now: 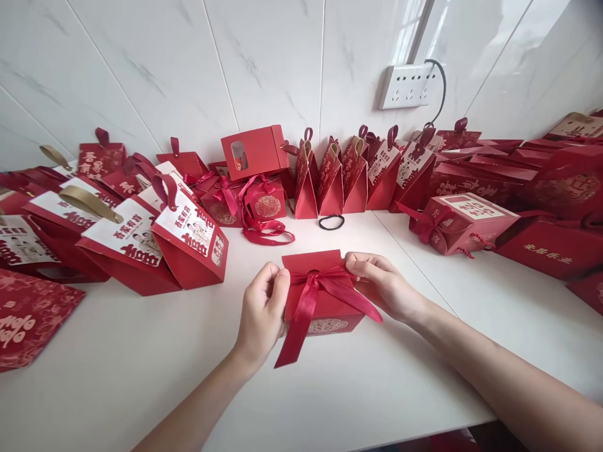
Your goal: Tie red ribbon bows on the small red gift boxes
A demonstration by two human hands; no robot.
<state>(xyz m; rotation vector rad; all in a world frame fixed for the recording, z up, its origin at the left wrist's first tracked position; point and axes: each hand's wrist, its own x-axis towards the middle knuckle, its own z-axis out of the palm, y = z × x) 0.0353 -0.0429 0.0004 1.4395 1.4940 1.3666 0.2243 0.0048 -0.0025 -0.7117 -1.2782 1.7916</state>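
Note:
A small red gift box [316,260] sits on the white table [141,351] in front of me, a red satin ribbon [308,301] tied in a bow across its top with tails hanging down the front. My left hand [261,314] pinches the ribbon's left loop at the box's left edge. My right hand [384,284] pinches the right loop at the box's right side. Both hands are closed on the ribbon.
Many red gift bags [188,242] and boxes crowd the left, back and right of the table. A ribboned box [264,201] and a black hair tie [331,221] lie behind. A wall socket [407,86] hangs on the tiled wall.

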